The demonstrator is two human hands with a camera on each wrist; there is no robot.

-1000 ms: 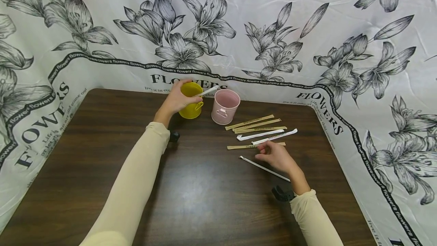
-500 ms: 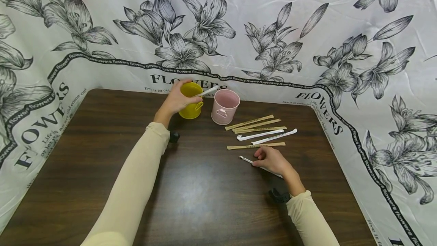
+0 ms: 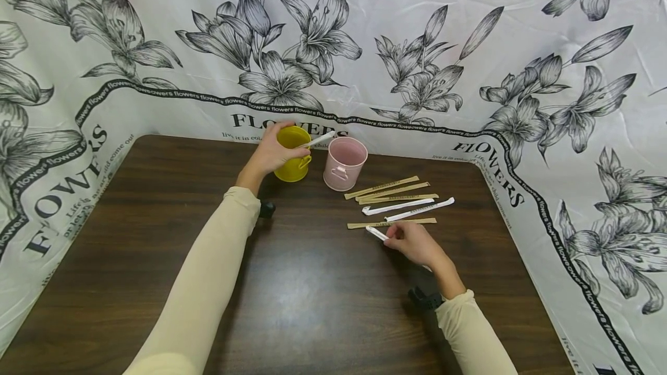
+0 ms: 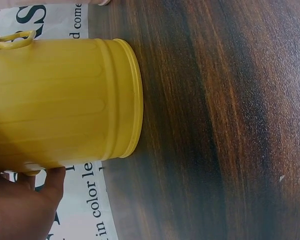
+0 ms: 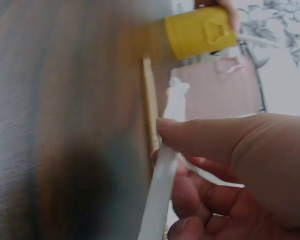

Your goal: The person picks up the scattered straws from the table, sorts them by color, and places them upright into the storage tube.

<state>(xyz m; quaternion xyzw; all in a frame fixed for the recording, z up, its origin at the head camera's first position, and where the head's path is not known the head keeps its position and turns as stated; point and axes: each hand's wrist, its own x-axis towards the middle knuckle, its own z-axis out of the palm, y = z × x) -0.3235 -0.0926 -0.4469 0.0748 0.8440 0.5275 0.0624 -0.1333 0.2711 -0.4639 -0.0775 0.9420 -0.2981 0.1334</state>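
Two hands show in the head view over a dark brown wood-grain table (image 3: 312,294). The left hand (image 3: 268,154) grips the rim of a yellow ribbed round bucket (image 3: 292,173), out of which a slim white straw (image 3: 323,138) leans toward a pale pink round bucket (image 3: 336,176) just beside it. The right hand (image 3: 417,246) pinches a narrow white wrapped straw (image 3: 375,231), near four flat brown wrapped straws (image 3: 396,190) and two white wrapped straws (image 3: 419,209) on the table.

In the left wrist view, fingers touch the yellow bucket's glossy side.

In the right wrist view, thumb and fingertips press the held straw between them; its wrapper looks flattened, with a crumpled, folded tip.
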